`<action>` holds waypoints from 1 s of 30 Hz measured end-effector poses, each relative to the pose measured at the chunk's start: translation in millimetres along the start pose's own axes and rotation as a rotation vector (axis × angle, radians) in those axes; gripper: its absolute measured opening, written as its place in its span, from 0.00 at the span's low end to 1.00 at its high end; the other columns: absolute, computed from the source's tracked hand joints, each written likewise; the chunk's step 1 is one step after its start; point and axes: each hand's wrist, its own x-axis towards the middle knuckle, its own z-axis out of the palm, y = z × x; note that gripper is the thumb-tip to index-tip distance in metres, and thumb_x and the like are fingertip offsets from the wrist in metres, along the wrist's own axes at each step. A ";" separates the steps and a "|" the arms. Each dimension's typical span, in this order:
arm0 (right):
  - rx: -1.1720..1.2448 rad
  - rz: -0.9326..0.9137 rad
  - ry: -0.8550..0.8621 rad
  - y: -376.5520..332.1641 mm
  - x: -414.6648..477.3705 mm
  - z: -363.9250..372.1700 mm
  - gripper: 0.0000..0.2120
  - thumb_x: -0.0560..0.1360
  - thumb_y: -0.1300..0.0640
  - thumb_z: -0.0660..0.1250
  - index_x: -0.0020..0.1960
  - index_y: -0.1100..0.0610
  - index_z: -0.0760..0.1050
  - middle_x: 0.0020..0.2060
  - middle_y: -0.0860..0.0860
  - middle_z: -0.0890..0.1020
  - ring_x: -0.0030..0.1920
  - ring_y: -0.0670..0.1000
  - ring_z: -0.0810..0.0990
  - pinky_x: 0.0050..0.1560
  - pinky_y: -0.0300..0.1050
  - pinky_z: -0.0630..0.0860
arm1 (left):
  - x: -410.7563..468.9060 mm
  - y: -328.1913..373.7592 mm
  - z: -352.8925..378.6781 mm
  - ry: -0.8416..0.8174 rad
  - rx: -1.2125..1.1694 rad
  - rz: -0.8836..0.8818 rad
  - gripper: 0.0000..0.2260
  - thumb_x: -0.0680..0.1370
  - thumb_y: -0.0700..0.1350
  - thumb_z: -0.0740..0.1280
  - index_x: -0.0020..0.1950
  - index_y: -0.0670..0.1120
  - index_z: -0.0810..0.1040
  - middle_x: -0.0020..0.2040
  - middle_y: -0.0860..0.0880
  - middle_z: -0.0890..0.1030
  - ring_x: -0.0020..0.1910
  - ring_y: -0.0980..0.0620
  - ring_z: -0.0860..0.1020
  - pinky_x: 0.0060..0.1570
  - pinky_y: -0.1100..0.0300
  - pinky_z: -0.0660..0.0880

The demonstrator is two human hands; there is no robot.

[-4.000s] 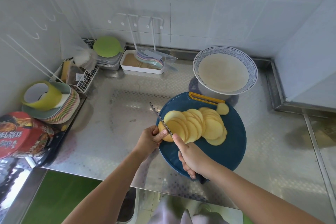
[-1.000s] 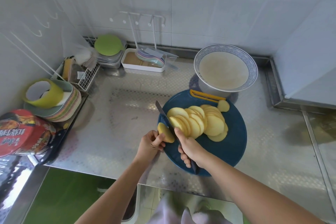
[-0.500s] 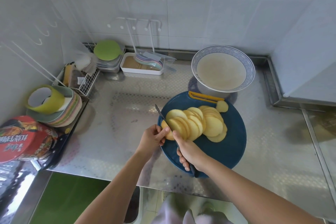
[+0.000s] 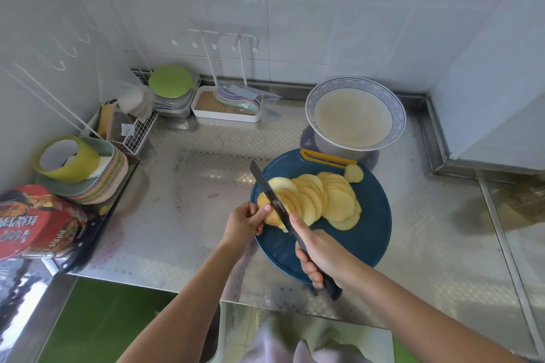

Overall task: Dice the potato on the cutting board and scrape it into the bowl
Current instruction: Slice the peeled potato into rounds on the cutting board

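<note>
A round dark blue cutting board (image 4: 374,230) lies on the steel counter, with a fanned row of pale yellow potato slices (image 4: 327,197) on it. One small slice (image 4: 353,173) lies apart near the board's yellow handle. My left hand (image 4: 243,222) pinches the uncut end of the potato (image 4: 265,209) at the board's left edge. My right hand (image 4: 320,253) grips a dark knife (image 4: 271,196), forefinger along its spine, the blade standing between the end piece and the slices. A blue-rimmed white bowl (image 4: 312,97) stands just behind the board.
At the left are a stack of coloured plates (image 4: 100,177) with a yellow-green ring, a red packet (image 4: 32,221) and a wire basket (image 4: 132,132). A green-lidded container (image 4: 171,81) and a white tray (image 4: 227,118) sit at the back wall. The counter's front edge runs below the board.
The end piece, held away from the slices a second ago, is back against them with the blade cutting beside it. My left hand has followed it right.
</note>
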 end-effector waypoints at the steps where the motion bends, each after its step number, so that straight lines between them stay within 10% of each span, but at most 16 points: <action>1: -0.004 0.000 0.001 0.3 -0.9 -0.6 0.34 0.75 0.27 0.51 0.30 0.56 0.62 0.21 0.51 0.64 0.20 0.49 0.62 0.23 0.39 0.63 | 0.3 -0.6 0.0 0.002 0.000 -0.002 0.17 0.73 0.48 0.70 0.34 0.45 0.64 0.25 0.49 0.70 0.25 0.54 0.66 0.27 0.65 0.65; 30: -0.097 0.069 -0.014 -7.0 4.8 -1.8 0.33 0.75 0.26 0.50 0.31 0.55 0.59 0.22 0.51 0.61 0.20 0.50 0.60 0.24 0.38 0.61 | -0.1 1.0 1.7 -0.104 -0.082 -0.067 0.20 0.76 0.40 0.69 0.35 0.48 0.57 0.28 0.50 0.62 0.25 0.57 0.60 0.24 0.67 0.58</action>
